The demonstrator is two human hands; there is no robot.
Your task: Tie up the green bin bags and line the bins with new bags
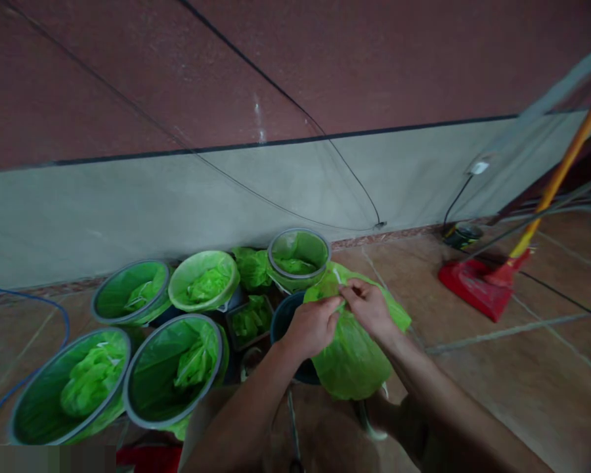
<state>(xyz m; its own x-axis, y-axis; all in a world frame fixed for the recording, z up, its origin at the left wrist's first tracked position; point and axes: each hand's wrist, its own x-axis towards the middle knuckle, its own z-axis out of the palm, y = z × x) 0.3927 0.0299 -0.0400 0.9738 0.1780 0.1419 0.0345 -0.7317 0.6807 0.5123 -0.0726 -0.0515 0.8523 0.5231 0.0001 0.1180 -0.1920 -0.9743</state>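
My left hand and my right hand meet at the gathered top of a green plastic bag. Both are closed, their fingertips pinching the bag where a bit of white tie shows. Its body hangs bulging below my hands, over the rim of a dark blue bucket, which my left hand and forearm partly cover. What exactly lies between the fingertips is too small to make out. Just behind stands a grey-rimmed bin lined with green plastic.
Several green-lined bins crowd the left, including a large front bin and a pale-rimmed one. A small tray holds green plastic. At right are a red dustpan, a yellow handle and a can. A blue hose lies left.
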